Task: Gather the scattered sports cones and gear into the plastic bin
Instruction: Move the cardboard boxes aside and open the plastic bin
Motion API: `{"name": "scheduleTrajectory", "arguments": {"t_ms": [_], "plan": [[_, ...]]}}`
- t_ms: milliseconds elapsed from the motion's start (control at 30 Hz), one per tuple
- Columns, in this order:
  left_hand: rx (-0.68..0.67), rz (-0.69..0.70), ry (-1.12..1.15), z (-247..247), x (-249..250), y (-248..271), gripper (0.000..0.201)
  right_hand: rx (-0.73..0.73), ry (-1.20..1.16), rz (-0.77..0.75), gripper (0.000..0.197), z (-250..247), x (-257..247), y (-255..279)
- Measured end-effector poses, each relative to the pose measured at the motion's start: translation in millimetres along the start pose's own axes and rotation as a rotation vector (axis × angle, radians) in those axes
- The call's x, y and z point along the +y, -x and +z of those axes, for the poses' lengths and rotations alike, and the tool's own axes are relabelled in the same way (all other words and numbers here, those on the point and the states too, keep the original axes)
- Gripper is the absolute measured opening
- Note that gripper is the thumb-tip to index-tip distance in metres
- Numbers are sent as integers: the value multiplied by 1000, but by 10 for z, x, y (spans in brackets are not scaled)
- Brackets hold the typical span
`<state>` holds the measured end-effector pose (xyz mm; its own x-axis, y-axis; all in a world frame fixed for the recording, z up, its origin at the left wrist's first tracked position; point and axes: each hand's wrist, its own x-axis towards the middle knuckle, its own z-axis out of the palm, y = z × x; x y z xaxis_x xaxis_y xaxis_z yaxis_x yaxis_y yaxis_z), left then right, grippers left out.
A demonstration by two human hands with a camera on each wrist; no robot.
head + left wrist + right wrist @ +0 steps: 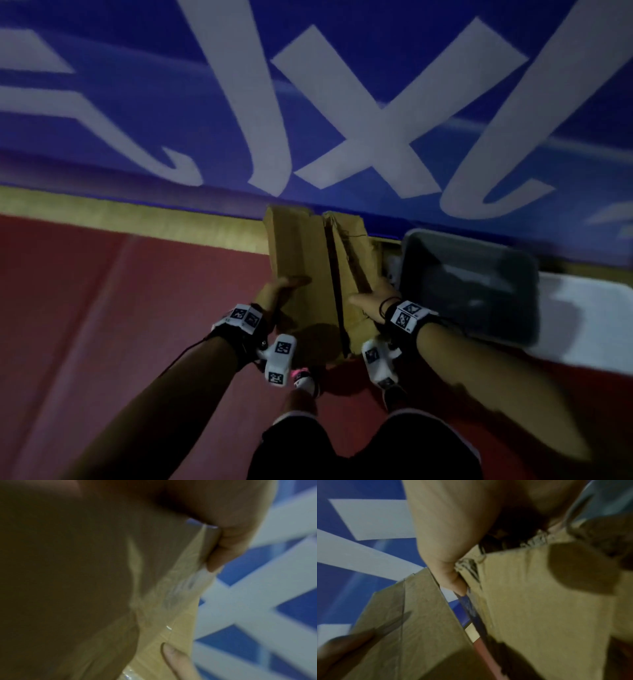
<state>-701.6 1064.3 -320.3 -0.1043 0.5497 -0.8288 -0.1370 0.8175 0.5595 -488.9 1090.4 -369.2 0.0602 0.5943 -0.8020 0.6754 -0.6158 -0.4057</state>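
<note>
While the person stands on the red floor mat (137, 308), both hands hold a brown cardboard box (308, 274) by its top flaps. The left hand (274, 291) grips the left flap, thumb on top and fingers (228, 543) curled over its taped edge. The right hand (373, 298) grasps the right flap, its thumb (450, 563) pressed at the torn cardboard rim. A dark slit runs between the two flaps. Just right of the box sits the grey plastic bin (520, 274), close against the blue banner (171, 120) with large white lettering; what lies inside the bin is too dim and blurred to tell. A white mat (582, 325) lies beside the bin. Black shorts (359, 452) and a pink-and-white shoe (305, 378) show below.
</note>
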Motion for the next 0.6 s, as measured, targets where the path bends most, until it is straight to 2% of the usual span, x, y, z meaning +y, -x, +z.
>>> {"name": "scheduleTrajectory", "arguments": {"t_ms": [67, 100, 133, 200, 267, 333, 400, 467, 500, 567, 600], "plan": [[31, -27, -33, -161, -48, -564, 73, 57, -18, 63, 84, 66, -17, -160], [58, -48, -70, -290, -174, -1057, 85, 93, -30, 106, 92, 124, 6, -299], [78, -71, -116, -371, -248, -1415, 90, 125, -42, 164, 99, 164, 7, -380], [94, -112, -171, -470, -406, -1996, 87, 149, -33, 251, 100, 311, 120, -648], [84, -137, -195, -414, -392, -2239, 84, 171, -33, 276, 83, 434, 213, -928], [94, -183, -160, -367, -450, -2484, 94, 176, -149, 254, 73, 531, 242, -1118], [79, -228, -118, -460, -877, -3306, 100, 169, -213, 222, 74, 591, 195, -1348], [59, -287, -99, -423, -1057, -3737, 107, 145, -222, 189, 78, 727, 256, -1723], [67, -308, -103, -370, -1048, -3838, 99, 153, -195, 185, 81, 786, 274, -1895], [103, -271, -114, -151, -781, -3682, 60, 197, -142, 204, 83, 902, 303, -2224], [106, -249, -116, -97, -781, -3795, 48, 222, -128, 218, 84, 995, 348, -2447]]}}
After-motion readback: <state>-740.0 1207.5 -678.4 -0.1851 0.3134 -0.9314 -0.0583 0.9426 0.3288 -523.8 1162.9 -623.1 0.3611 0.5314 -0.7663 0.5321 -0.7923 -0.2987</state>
